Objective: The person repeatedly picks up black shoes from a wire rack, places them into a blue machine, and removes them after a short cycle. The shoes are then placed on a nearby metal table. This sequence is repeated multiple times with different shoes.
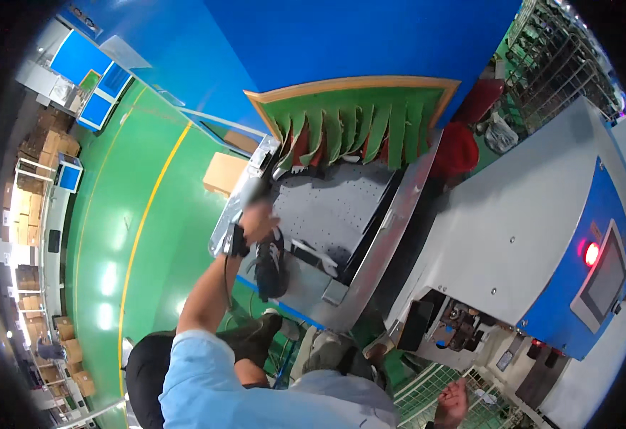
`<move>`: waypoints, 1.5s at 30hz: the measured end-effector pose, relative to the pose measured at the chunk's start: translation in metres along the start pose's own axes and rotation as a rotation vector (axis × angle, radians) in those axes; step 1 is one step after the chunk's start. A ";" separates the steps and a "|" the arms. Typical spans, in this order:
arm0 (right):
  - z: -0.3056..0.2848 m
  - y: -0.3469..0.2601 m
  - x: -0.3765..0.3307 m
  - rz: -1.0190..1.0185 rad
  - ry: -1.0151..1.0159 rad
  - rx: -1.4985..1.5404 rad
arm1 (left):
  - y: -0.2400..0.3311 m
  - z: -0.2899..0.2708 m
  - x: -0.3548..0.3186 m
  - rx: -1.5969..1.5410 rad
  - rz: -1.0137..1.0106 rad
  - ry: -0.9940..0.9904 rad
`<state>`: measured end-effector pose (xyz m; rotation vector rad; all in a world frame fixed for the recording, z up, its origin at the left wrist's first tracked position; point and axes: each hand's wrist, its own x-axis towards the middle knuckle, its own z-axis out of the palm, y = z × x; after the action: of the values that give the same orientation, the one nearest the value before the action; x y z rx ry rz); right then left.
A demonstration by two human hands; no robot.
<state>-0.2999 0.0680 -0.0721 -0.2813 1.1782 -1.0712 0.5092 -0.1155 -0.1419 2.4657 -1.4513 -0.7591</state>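
My left hand (257, 223) reaches over the left side of a grey perforated conveyor belt (334, 200). A blurred dark grey thing (256, 190) lies at its fingertips; its kind and whether I hold it cannot be told. Just below the hand, a black shoe (271, 268) with white marks rests by the near left corner of the belt. A long white piece (315, 257) lies beside the shoe. At the lower right, away from the belt, my right hand (452, 402) is loosely curled with nothing seen in it.
Green strips (356, 132) hang across the opening of a blue machine (356, 39). Dark and red items partly show beneath them. To the right stands a grey and blue machine (492, 222) with a red lamp (592, 252). A cardboard box (224, 173) sits left of the belt.
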 end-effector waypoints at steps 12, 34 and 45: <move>0.196 -0.016 -0.036 0.027 0.267 -0.525 | 0.030 0.084 0.113 -0.237 -0.371 0.012; 0.150 -0.041 -0.035 0.245 -0.332 0.148 | 0.356 0.063 -0.373 -1.036 0.406 -0.805; 0.111 -0.088 -0.015 -0.408 -0.025 -0.245 | 0.391 0.087 -0.387 -0.771 0.326 -1.044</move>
<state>-0.2519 -0.0017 0.0430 -0.7489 1.2611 -1.2693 0.0138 0.0265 0.0706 1.1963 -1.3090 -2.1669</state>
